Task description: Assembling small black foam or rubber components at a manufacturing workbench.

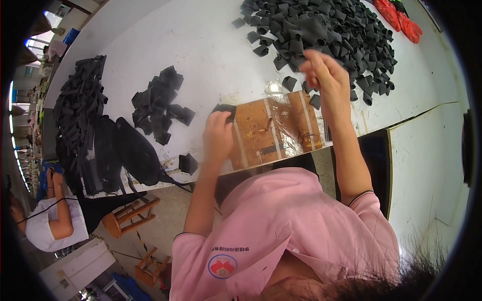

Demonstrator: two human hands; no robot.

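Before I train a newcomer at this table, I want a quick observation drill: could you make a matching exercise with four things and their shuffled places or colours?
Things:
1. left hand
2. right hand
3. flat panel
4. shirt

Places or colours:
A. pink
B. at the near edge of the large black pile
C. brown
D. at the panel's left edge

Pairs: 1-D, 2-B, 3-C, 4-A

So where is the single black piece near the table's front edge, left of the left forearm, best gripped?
Probably pinched at its right edge, from above and the right: the small black piece lies low on the table, with a bulky black item on its left and the left hand to its right.
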